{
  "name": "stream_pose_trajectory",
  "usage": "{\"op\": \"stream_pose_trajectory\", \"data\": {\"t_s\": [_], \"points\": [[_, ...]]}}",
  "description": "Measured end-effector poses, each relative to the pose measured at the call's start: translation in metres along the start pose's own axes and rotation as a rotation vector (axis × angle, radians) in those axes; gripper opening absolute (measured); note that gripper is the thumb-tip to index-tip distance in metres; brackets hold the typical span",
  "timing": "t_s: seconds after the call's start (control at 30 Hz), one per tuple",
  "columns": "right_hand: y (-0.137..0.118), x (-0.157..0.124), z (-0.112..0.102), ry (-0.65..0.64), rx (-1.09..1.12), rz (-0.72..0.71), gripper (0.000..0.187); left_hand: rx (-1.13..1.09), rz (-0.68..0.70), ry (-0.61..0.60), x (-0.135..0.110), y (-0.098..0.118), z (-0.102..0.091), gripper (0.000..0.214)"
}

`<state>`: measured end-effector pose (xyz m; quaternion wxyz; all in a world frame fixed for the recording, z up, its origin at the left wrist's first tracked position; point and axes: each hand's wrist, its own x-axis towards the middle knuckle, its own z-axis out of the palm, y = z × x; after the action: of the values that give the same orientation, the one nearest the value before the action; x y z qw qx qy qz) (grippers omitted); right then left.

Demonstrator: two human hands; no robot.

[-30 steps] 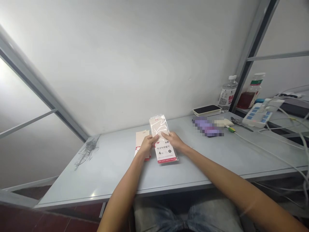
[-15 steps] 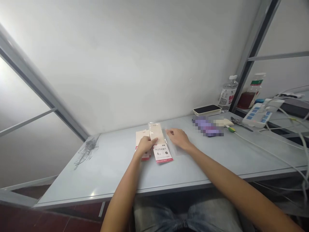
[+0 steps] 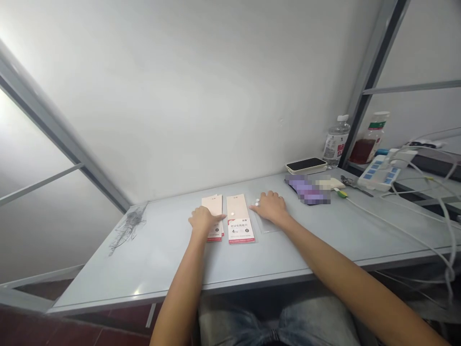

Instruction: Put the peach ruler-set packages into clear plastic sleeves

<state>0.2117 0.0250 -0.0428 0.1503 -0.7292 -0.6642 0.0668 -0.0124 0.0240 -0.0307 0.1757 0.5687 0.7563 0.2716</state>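
Two bare hands are resting palm-down on a pale grey table (image 3: 151, 262), and neither is clenched. The left hand (image 3: 202, 222) is lying open over a stack of cream-and-red rectangular card packets (image 3: 215, 204), covering its lower left part without grasping it. Just to the right, a single cream card packet with a white-and-red printed label (image 3: 239, 217) is lying flat on the table, untouched by either hand, with a tiny white dot (image 3: 232, 214) sitting on its cream part. The right hand (image 3: 271, 207) is lying relaxed, fingers spread and holding nothing, on a clear plastic sleeve (image 3: 268, 225). Two more tiny white dots (image 3: 257, 202) are sitting just beside its fingertips, too small to identify.

Farther right along the wall, a black-faced phone in a cream case (image 3: 306, 165) is lying near a pixelated purple object (image 3: 308, 190). Behind them, a clear plastic water bottle (image 3: 336, 142) and a bottle of dark red liquid (image 3: 365, 139) are standing upright. A white power strip with blue switches (image 3: 378, 173) is sitting at the table's far right, with white cables (image 3: 403, 226) trailing across the surface.
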Motion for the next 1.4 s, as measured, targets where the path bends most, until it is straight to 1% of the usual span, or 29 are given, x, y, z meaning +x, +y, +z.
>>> {"op": "stream_pose_trajectory", "data": {"t_s": [0.13, 0.23, 0.33, 0.5, 0.63, 0.8, 0.9, 1.07, 1.23, 1.3, 1.4], "points": [[0.004, 0.001, -0.002, -0.048, -0.015, 0.016, 0.058, 0.106, -0.083, -0.039, 0.004, -0.002, -0.002, 0.063], [0.004, 0.002, -0.002, -0.064, -0.021, 0.03, 0.058, 0.172, -0.12, -0.081, 0.007, -0.002, -0.005, 0.06], [0.003, 0.003, -0.001, -0.053, -0.029, 0.05, 0.061, 0.219, -0.12, -0.114, 0.007, -0.002, -0.009, 0.058], [0.005, 0.004, -0.002, -0.048, -0.026, 0.098, 0.072, 0.214, -0.071, -0.092, 0.006, -0.003, -0.013, 0.072], [0.011, 0.008, -0.005, -0.068, -0.004, 0.122, 0.076, 0.163, -0.02, -0.092, 0.008, -0.006, -0.013, 0.059], [0.015, 0.009, -0.007, -0.097, 0.046, 0.124, 0.078, 0.127, -0.005, -0.046, 0.013, -0.009, -0.012, 0.045], [0.018, 0.009, -0.008, -0.103, 0.088, 0.106, 0.073, 0.105, -0.018, -0.02, 0.015, -0.01, -0.013, 0.044], [0.021, 0.011, -0.008, -0.101, 0.146, 0.101, 0.055, 0.065, -0.039, -0.012, 0.016, -0.012, -0.013, 0.045], [0.025, 0.017, -0.006, -0.095, 0.205, 0.117, 0.037, 0.014, -0.058, -0.002, 0.016, -0.011, -0.013, 0.053], [0.026, 0.019, -0.006, -0.101, 0.247, 0.123, 0.031, -0.026, -0.061, -0.01, 0.015, -0.009, -0.015, 0.056], [0.027, 0.021, -0.006, -0.108, 0.346, 0.11, 0.029, -0.119, -0.052, -0.048, 0.012, -0.007, -0.018, 0.058]]}}
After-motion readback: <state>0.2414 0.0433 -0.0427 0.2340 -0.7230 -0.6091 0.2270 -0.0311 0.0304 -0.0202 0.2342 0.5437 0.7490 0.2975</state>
